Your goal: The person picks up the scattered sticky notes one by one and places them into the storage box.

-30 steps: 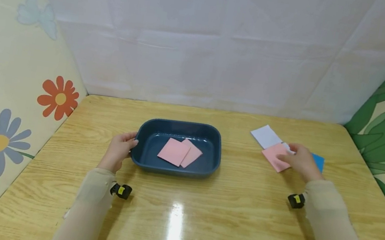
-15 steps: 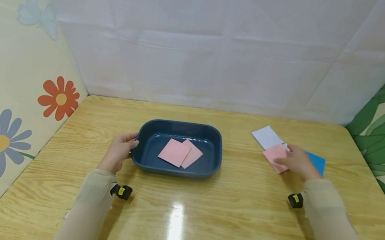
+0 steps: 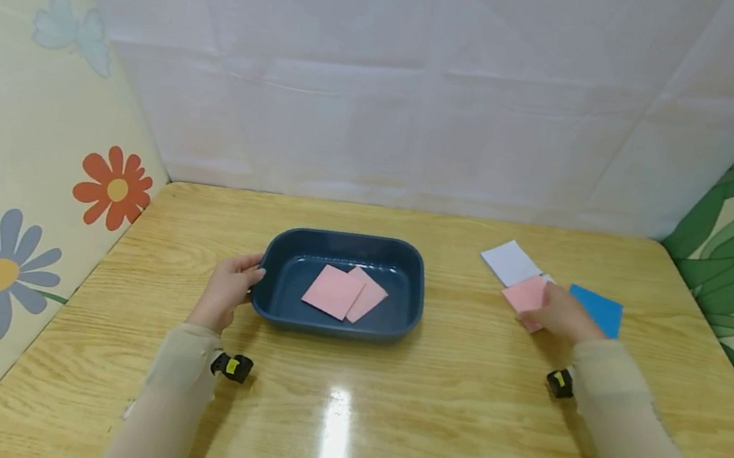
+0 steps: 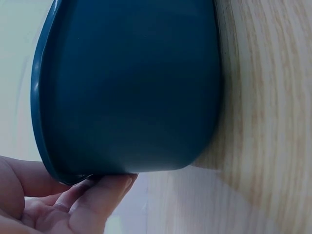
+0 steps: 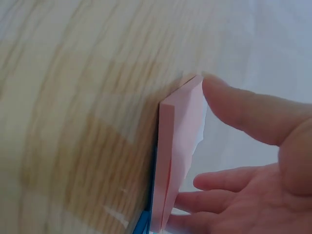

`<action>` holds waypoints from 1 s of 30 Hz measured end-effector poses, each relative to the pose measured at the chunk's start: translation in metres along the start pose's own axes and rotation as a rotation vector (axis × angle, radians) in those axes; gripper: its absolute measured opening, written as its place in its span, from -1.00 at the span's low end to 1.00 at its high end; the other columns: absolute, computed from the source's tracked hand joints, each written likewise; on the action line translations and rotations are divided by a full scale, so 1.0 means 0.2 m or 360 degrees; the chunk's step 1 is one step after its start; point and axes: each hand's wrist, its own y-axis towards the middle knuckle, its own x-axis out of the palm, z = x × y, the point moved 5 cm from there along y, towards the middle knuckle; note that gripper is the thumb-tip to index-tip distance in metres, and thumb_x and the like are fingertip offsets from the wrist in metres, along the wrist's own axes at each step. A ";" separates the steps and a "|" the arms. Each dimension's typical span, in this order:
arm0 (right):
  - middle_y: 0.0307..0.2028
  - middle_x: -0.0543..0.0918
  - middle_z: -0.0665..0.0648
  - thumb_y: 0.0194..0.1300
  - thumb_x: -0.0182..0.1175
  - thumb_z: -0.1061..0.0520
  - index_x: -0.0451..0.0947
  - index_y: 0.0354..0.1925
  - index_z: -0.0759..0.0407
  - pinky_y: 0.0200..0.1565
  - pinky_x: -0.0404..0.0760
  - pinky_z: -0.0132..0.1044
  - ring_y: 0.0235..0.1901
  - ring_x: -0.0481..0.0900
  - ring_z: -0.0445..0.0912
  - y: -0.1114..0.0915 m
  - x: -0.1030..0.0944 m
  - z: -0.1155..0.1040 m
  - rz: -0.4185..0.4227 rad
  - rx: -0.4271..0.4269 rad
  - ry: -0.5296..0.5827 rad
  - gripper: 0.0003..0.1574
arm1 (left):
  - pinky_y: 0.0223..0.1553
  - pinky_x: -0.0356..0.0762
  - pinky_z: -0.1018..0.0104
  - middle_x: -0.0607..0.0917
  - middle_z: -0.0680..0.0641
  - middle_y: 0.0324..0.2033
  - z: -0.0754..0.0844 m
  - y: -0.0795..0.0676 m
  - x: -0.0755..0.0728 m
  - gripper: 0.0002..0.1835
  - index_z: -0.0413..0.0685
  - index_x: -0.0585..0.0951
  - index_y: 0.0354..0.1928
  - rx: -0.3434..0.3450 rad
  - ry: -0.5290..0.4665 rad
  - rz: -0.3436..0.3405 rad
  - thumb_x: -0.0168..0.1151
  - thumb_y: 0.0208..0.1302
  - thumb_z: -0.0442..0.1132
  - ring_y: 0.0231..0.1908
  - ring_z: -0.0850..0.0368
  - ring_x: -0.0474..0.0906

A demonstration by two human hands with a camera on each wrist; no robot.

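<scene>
My left hand [image 3: 223, 290] grips the left end of a dark blue rectangular bin [image 3: 331, 330]. In the left wrist view the thumb sits at the rim and the fingers bear on the outer wall of the bin [image 4: 126, 87]. Two pink sticky-note pads [image 3: 331, 291] lie overlapping inside. My right hand [image 3: 563, 312] is over another pink sticky-note pad [image 3: 522, 294] on the table. The right wrist view shows a thumb at one corner of this pink pad [image 5: 185, 126] and straight fingertips along another edge. A seam runs through its side.
A white pad [image 3: 509, 262] lies behind the pink one, partly overlapped by it. A blue pad [image 3: 599, 310] lies to the right of my right hand. White cloth [image 3: 359, 99] stands behind the table [image 3: 438, 416], with flower-patterned panels at both sides.
My right hand has shifted slightly toward me over the pink pad, its thumb now nearer the front corner. More of the blue pad shows. My left hand and the bin have stayed still.
</scene>
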 end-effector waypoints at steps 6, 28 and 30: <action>-0.43 0.41 0.27 0.06 0.32 0.25 0.31 -0.22 0.58 -0.33 0.39 -0.17 -0.40 0.38 0.10 0.03 0.02 0.00 0.0087 -0.0102 -0.0106 -0.51 | 0.20 0.39 0.01 0.31 -0.29 0.36 0.00 0.00 0.00 -0.51 -0.30 0.17 0.45 -0.0006 -0.0008 -0.0002 -0.18 0.55 -0.34 0.26 -0.14 0.33; -0.11 0.50 0.49 -0.02 0.43 0.14 0.36 0.02 0.60 -0.04 0.23 0.23 -0.12 0.24 0.35 0.05 -0.01 -0.02 0.0129 -0.0042 -0.0397 -0.23 | 0.21 0.38 0.00 0.33 -0.28 0.35 0.00 0.00 0.00 -0.52 -0.30 0.19 0.44 -0.0014 -0.0016 0.0017 -0.17 0.55 -0.34 0.25 -0.13 0.33; -0.12 0.50 0.48 -0.02 0.45 0.11 0.36 0.02 0.58 -0.08 0.26 0.21 -0.12 0.23 0.35 0.05 -0.02 -0.02 0.0145 -0.0042 -0.0391 -0.21 | 0.21 0.38 -0.01 0.33 -0.28 0.35 0.00 0.00 0.00 -0.52 -0.30 0.20 0.44 -0.0015 -0.0018 0.0016 -0.17 0.55 -0.34 0.25 -0.13 0.33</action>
